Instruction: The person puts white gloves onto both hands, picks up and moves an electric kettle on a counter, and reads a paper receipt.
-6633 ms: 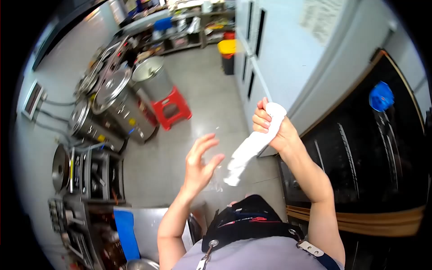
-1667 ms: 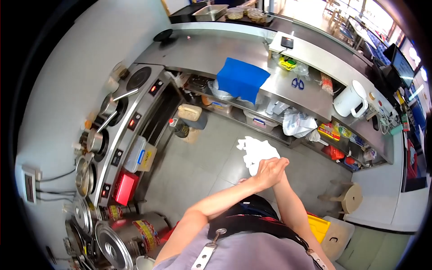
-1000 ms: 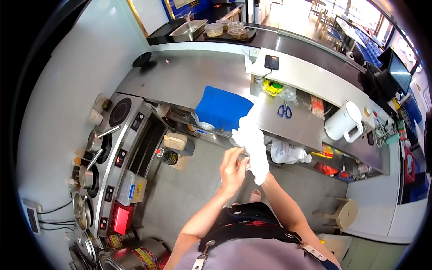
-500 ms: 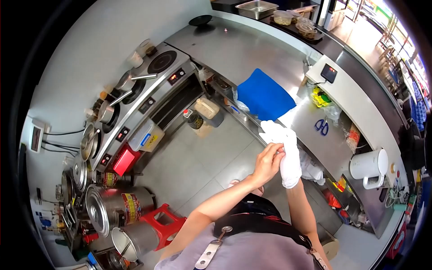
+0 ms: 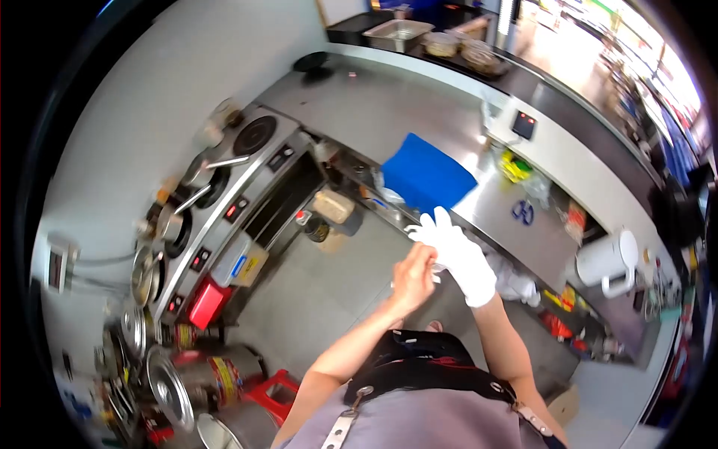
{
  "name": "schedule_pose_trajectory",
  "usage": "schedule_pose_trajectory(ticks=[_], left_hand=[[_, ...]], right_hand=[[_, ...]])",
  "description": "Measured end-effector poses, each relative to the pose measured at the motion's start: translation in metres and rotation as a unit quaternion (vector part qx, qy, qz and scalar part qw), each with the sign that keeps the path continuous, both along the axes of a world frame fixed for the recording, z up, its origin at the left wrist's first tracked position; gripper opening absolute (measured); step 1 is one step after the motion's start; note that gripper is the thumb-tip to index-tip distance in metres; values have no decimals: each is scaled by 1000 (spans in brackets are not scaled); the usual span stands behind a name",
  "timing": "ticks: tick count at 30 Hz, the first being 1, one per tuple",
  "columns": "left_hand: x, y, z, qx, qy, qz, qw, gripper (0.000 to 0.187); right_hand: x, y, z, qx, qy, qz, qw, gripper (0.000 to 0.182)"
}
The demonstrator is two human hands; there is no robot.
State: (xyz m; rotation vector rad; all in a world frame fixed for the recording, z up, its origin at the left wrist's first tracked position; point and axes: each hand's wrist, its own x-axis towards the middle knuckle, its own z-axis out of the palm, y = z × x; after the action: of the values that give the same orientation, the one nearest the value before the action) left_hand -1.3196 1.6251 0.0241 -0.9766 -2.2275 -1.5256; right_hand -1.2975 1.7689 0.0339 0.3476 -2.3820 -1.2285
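A white glove (image 5: 465, 263) covers my right hand (image 5: 452, 251), whose fingers are stretched out and somewhat apart. My left hand (image 5: 413, 275) is bare and closed, right beside the thumb side of the gloved hand. White glove material shows at its fingertips; whether this belongs to the worn glove or a second one is hard to make out. Just beyond both hands, a blue sheet (image 5: 428, 173) lies on the steel counter (image 5: 374, 101). Dark-handled scissors (image 5: 523, 213) rest on the counter to the right.
Induction cookers (image 5: 255, 135) with pots line the left wall. Large steel pots (image 5: 170, 389) and a red stool (image 5: 273, 396) stand lower left. A white pitcher (image 5: 607, 262) is at the right. On the floor, a dark bottle (image 5: 315, 227) stands near a jug (image 5: 336, 206).
The gloved fingers have spread out, and the glove fits closer on my right hand. My left hand has moved slightly left and down and closed more. The view has shifted.
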Motion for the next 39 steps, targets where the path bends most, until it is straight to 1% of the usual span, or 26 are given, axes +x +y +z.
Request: schedule_pose_trajectory(ticks=[1, 2, 4, 6, 8, 10, 11, 12, 13, 14, 16, 17, 19, 20, 22, 23, 24, 26, 27, 28, 29, 32, 34, 36, 38, 39], left_hand=[[0, -6, -4, -16, -1, -15, 1000, 17], [0, -10, -7, -30, 0, -25, 999, 19], [1, -14, -13, -62, 10, -42, 997, 25], [-1, -23, -22, -97, 9, -52, 994, 26], [-2, -27, -37, -117, 24, -69, 990, 30], [-1, -32, -48, -122, 43, -85, 988, 32], [4, -35, -47, -158, 32, -68, 985, 33], [4, -38, -56, -186, 37, -66, 980, 34], [5, -41, -69, -191, 37, -71, 978, 37], [5, -46, -82, -169, 70, -82, 980, 40], [2, -59, -70, -191, 42, -76, 978, 41], [-1, -67, -66, -182, 39, -75, 980, 35], [-1, -85, -55, -193, 14, -59, 979, 31], [1, -94, -52, -207, 8, -39, 978, 31], [1, -114, -53, -192, 15, 18, 981, 31], [2, -124, -53, -185, 20, 46, 981, 30], [4, -132, -53, -183, 21, 79, 980, 30], [11, -144, -53, -178, 18, 147, 973, 30], [12, -150, -54, -175, 28, 182, 967, 30], [16, -155, -52, -175, 8, 216, 960, 29], [21, -160, -48, -176, -13, 248, 953, 29], [27, -185, -46, -169, -30, 325, 930, 31], [29, -209, -44, -157, -21, 370, 916, 33], [33, -236, -42, -162, -17, 393, 905, 32], [37, -257, -53, -169, -35, 418, 892, 32], [37, -272, -60, -165, -56, 440, 881, 23]], right_hand=[[5, -4, 14, -282, -163, -6, 945, 55], [10, -8, 29, -550, -256, -31, 794, 52], [13, 2, -20, -661, -160, 89, 728, 47], [9, -7, -49, -602, -114, 95, 785, 47], [10, -16, -44, -593, -118, 72, 793, 47], [17, -26, -36, -638, -169, 20, 751, 45], [18, -30, -39, -622, -162, 40, 765, 42], [12, -26, -55, -630, -173, 105, 750, 43], [9, -27, -75, -619, -215, 86, 750, 44], [6, -32, -74, -580, -229, 113, 773, 44], [-1, -42, -67, -500, -249, 171, 812, 44], [-6, -47, -63, -530, -267, 207, 778, 41], [-19, -74, -49, -669, -344, 151, 642, 43], [-21, -91, -35, -820, -363, 114, 429, 44], [-37, -113, -8, -705, -426, 155, 546, 46], [-43, -124, -14, -790, -473, 118, 371, 47], [-49, -122, -44, -791, -465, 164, 362, 46], [-62, -145, -22, -689, -524, 192, 461, 43], [-67, -162, -16, -793, -560, 154, 183, 43], [-70, -181, -9, -825, -546, 92, -109, 44], [-72, -200, 3, -794, -554, 70, -241, 51], [-79, -251, 16, -738, -575, -2, -354, 52], [-84, -273, 10, -686, -641, -21, -345, 54], [-92, -300, -9, -629, -749, 76, -195, 54], [-103, -330, -13, -500, -813, 279, 109, 53], [-96, -345, -16, -572, -800, -8, -181, 47]])
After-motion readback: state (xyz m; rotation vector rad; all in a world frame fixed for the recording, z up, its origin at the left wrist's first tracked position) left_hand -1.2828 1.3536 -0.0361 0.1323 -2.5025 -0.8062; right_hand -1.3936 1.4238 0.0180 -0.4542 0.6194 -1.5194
